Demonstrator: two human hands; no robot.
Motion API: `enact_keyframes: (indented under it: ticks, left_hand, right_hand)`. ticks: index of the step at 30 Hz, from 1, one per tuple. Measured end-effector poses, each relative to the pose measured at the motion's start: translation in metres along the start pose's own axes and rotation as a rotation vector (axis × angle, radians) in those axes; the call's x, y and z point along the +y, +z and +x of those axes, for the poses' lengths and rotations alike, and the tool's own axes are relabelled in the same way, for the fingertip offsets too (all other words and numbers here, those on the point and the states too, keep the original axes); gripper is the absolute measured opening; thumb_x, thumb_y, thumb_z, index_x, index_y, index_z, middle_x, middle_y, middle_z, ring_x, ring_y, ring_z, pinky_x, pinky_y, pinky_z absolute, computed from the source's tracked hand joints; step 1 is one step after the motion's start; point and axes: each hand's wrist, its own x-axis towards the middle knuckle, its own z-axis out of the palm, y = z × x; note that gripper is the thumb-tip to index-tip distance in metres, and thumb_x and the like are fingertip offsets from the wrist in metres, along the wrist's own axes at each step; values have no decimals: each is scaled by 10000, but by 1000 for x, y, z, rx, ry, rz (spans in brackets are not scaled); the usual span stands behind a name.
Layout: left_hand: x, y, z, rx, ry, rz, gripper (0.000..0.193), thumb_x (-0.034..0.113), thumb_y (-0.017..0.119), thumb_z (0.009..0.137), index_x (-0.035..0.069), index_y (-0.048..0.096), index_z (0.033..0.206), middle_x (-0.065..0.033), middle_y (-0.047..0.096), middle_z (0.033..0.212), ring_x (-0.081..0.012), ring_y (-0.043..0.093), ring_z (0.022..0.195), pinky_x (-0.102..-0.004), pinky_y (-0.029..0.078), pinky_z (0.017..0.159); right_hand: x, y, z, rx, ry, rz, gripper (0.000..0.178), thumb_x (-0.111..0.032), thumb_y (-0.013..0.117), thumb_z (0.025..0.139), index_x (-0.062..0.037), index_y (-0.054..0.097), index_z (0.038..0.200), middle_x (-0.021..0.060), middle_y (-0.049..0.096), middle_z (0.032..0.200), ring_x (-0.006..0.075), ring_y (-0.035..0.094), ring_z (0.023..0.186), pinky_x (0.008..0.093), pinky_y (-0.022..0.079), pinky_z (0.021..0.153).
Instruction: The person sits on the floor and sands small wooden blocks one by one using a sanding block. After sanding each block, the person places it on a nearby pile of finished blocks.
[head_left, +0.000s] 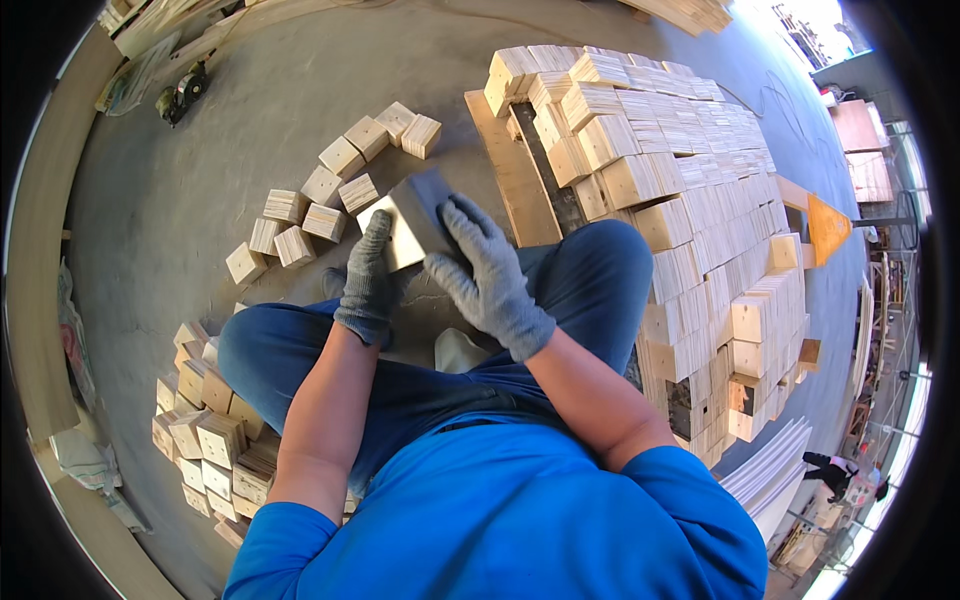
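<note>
Both my hands wear grey knit gloves. Between them, above my spread knees, is a wooden block (402,240) with a pale face toward the left. Its upper right side is covered by a dark grey surface (424,196); whether this is part of the block or a separate flat piece I cannot tell. My left hand (369,285) grips the block's lower left edge, thumb upward. Pressed against the dark side from the right is my right hand (487,275), its fingers bent over it. Loose wooden blocks (323,222) lie on the floor just beyond my left hand.
A large stack of layered wooden blocks (660,180) stands at my right on a wooden pallet (520,185). An orange-yellow pallet jack part (828,230) sits beyond it. More blocks (212,440) are heaped by my left leg. A dark power tool (182,95) lies far left; another person (832,472) is far right.
</note>
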Motion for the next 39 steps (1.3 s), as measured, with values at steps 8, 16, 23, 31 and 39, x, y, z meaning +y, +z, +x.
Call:
enact_keyframes:
  ticks: [8, 16, 23, 31, 39]
  left_hand:
    - [-10, -2, -2, -140, 62, 11, 684, 452, 737, 999, 14, 531, 1483, -142, 686, 1352, -264, 702, 1201, -419, 580, 1047]
    - [-6, -5, -6, -170, 39, 82, 694, 491, 780, 954, 16, 594, 1425, -121, 715, 1303, -238, 713, 1176, -399, 583, 1028]
    - [-5, -9, -1, -77, 66, 41, 581, 407, 774, 976, -3, 618, 1357, -115, 733, 1213, -235, 739, 1081, -405, 621, 960]
    - [-7, -6, -7, -128, -48, -118, 608, 441, 697, 1031, 32, 549, 1455, -131, 680, 1349, -266, 691, 1216, -434, 589, 1045]
    - [-2, -5, -6, -139, 11, -120, 652, 480, 640, 1059, 38, 493, 1515, -147, 641, 1414, -292, 663, 1271, -476, 550, 1101]
  right_hand:
    - [66, -1, 22, 47, 403, 118, 534, -193, 751, 1004, 63, 582, 1442, 258, 624, 1427, 354, 639, 1302, 402, 488, 1123]
    - [49, -13, -3, 219, 464, 295, 493, -194, 719, 1036, 51, 594, 1445, 203, 656, 1404, 261, 654, 1262, 356, 490, 1106]
    - [6, -45, -3, 138, 3, 14, 630, -210, 806, 957, 29, 568, 1489, 274, 548, 1528, 405, 585, 1376, 417, 456, 1167]
    - [8, -14, 2, 114, -166, -143, 649, -226, 825, 914, -40, 588, 1489, 271, 536, 1531, 467, 596, 1275, 509, 480, 1104]
    - [32, -43, 9, 225, 96, -129, 583, -226, 804, 953, 18, 607, 1445, 270, 590, 1474, 390, 640, 1310, 403, 518, 1111]
